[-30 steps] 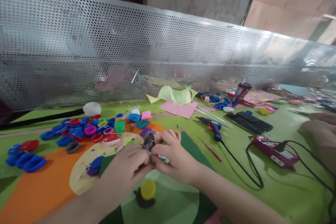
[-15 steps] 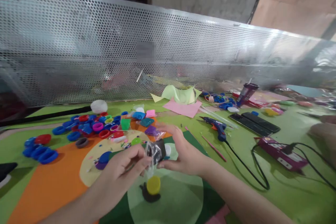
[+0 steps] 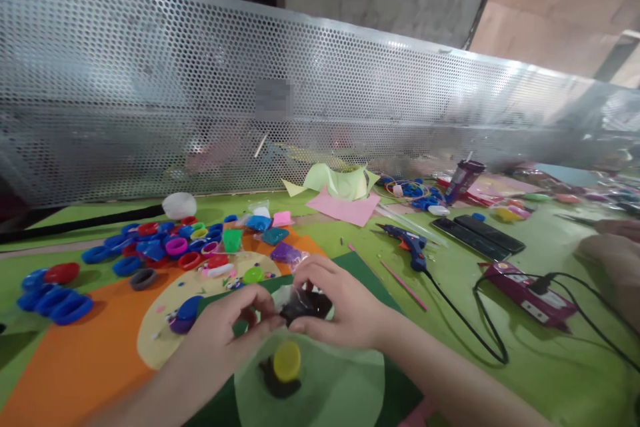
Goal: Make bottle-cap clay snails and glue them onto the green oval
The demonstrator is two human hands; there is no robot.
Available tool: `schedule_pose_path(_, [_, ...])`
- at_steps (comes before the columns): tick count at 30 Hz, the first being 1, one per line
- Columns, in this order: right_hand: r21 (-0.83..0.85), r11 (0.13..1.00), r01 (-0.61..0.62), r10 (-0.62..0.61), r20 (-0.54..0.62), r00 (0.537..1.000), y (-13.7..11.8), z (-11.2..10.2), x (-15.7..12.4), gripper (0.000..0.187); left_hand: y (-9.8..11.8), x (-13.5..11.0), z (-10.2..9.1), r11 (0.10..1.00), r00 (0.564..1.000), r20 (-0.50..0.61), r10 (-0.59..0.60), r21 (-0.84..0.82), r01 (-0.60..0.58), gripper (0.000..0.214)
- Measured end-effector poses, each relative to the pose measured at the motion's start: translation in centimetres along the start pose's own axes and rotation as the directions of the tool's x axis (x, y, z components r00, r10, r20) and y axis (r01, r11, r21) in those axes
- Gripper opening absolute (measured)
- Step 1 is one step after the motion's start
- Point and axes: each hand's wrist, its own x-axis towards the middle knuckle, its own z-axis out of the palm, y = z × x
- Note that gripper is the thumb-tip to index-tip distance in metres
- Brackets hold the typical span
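Observation:
Between my hands is a small clear plastic packet with a black block in it (image 3: 306,305), which looks like modelling clay. My left hand (image 3: 247,320) pinches the packet's near-left end between thumb and finger. The right hand (image 3: 345,303) is closed round the packet's other side, thumb below and fingers above. Beneath them lies a pale green paper circle (image 3: 345,373) on a dark green sheet (image 3: 370,280). A yellow round piece (image 3: 287,361) with a dark curved piece (image 3: 280,383) under it lies on the circle.
Bottle-cap rings (image 3: 175,247) and coloured clay packets (image 3: 275,235) lie ahead and left on an orange sheet (image 3: 65,353) and the green table. On the right are a glue gun (image 3: 407,243), black phones (image 3: 480,233), a power strip (image 3: 530,297) with cords, and another person's hand (image 3: 610,257).
The black packet has turned and tilted lower between my hands, its plastic end less visible. Both hands still hold it. The view has shifted slightly.

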Motion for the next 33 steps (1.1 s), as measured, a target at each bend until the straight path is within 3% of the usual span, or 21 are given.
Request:
schedule_pose_path(3, [0.069,0.996,-0.049,0.046,0.049,0.998,-0.2,-0.2,-0.1,0.011,-0.2,-0.2,0.1,1.0,1.0,0.014,-0.003,-0.018,0.003,0.023])
schedule_pose_path(10, [0.288,0.938,-0.194,0.146,0.181,0.973,-0.6,-0.2,0.1,0.017,0.3,-1.0,-0.3,0.997,0.987,0.157,-0.04,-0.057,0.05,0.02])
schedule_pose_path(19, [0.343,0.916,-0.208,0.177,0.121,0.977,-0.5,0.0,0.1,0.022,-0.4,-0.5,-0.9,0.993,0.944,0.327,-0.047,-0.085,0.079,0.039])
schedule_pose_path(28, [0.33,0.93,-0.164,0.152,0.064,0.986,-0.1,0.5,0.1,0.029,-0.7,-0.6,-1.1,0.993,0.968,0.247,0.042,0.099,-0.068,0.04])
schedule_pose_path(33, [0.312,0.936,-0.164,0.152,0.061,0.986,-0.3,0.5,0.0,0.032,-0.7,-0.9,-1.0,0.992,0.974,0.226,0.024,0.111,-0.051,0.043])
